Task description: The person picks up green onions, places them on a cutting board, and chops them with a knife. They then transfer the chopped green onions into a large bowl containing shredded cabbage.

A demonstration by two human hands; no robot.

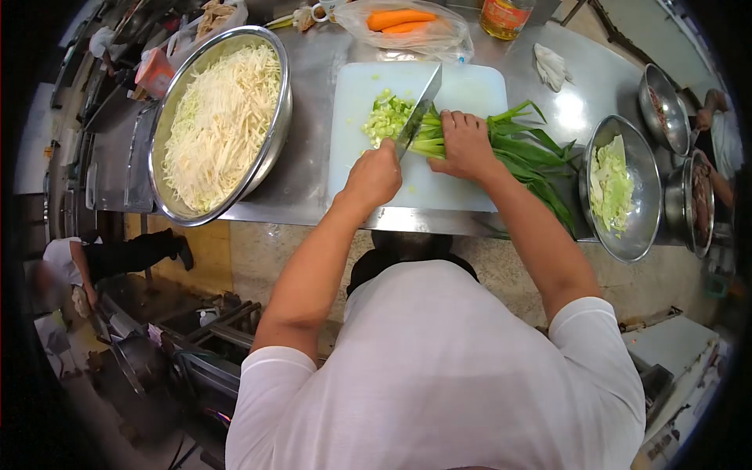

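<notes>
My left hand is shut on the handle of a cleaver, whose blade stands tilted on a bunch of green stalks. My right hand presses down on the pale ends of that bunch, fingers curled right beside the blade. A small heap of chopped light-green pieces lies just left of the blade. All of this rests on a white cutting board on a steel counter.
Left of the board stands a large steel bowl of shredded white vegetable. On the right are a bowl with cabbage pieces and two smaller bowls of meat. Bagged carrots, a bottle and a cloth lie behind. Other people work at both sides.
</notes>
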